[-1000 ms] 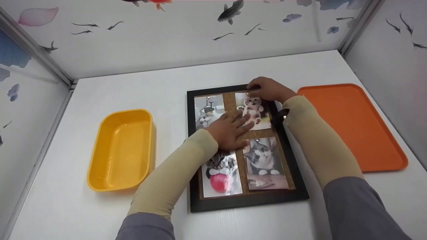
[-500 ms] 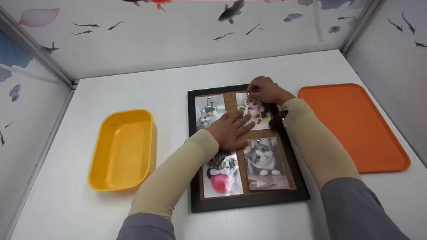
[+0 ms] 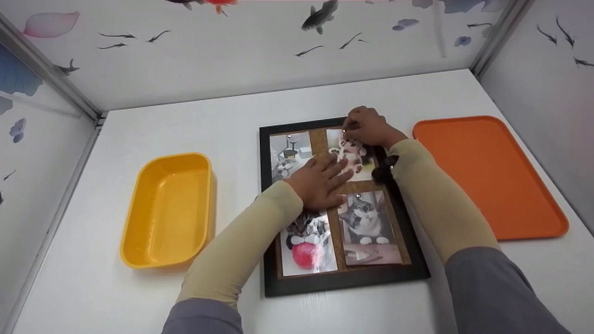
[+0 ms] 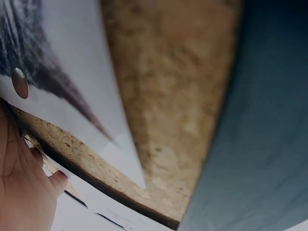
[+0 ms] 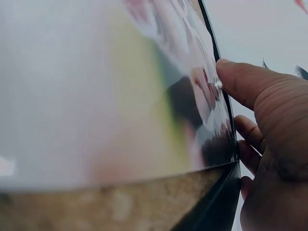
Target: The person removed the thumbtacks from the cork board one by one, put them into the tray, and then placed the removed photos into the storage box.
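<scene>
I am viewing 4 photos (image 3: 369,222) lying on the board (image 3: 348,280); left hand (image 3: 318,183) resting mid-board, fingers spread, gripping nothing; right hand (image 3: 369,127) sitting half-curled at board's top edge, thumb by 1 pin (image 5: 219,85), pinch unclear.

- No text, label, brand, number or sign can be read in any view.
- The photo (image 3: 351,163) at the right fingers (image 3: 353,134) shows only a picture.
- The photo (image 3: 370,222) nearer the wearer than the left fingers (image 3: 342,178) likewise bears no readable lettering.
</scene>
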